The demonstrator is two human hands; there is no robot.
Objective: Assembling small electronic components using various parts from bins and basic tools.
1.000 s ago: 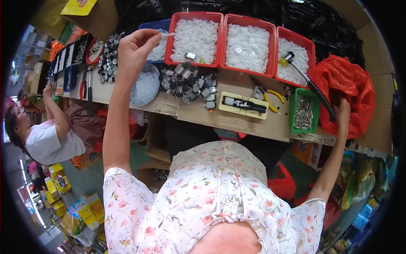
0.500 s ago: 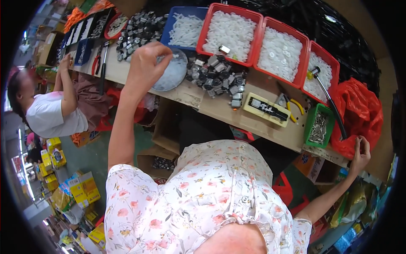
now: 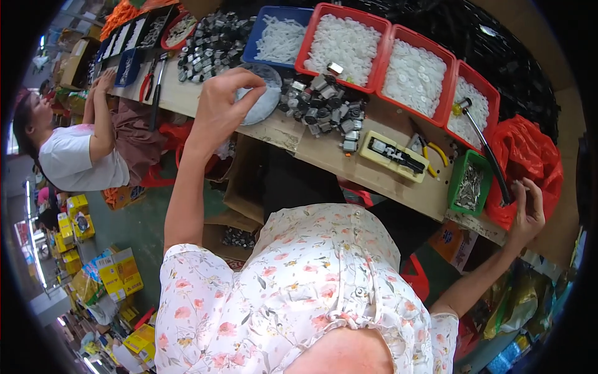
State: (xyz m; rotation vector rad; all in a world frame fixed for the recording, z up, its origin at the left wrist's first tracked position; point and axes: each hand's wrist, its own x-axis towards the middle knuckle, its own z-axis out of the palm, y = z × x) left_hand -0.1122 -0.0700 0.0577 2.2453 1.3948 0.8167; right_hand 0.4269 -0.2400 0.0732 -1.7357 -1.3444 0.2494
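Observation:
My left hand is raised over the near edge of the bench, its thumb and forefinger curled together by a round translucent tray of whitish material. Whatever is between those fingertips, if anything, I cannot make out. At the far right, my right hand has its fingers apart beside a red plastic bag. Close to its fingertips is the dark handle of a hammer, which leans across a red bin. A cream block fixture holds a black-and-silver part on the bench.
Red bins of small white parts and a blue tray line the back. Loose black-and-silver parts are heaped mid-bench. Yellow-handled pliers lie near a green box of metal pins. Another person sits at left.
My left hand has shifted slightly right and down. My right hand has moved up and left toward the hammer handle, its fingers spreading from a pinch.

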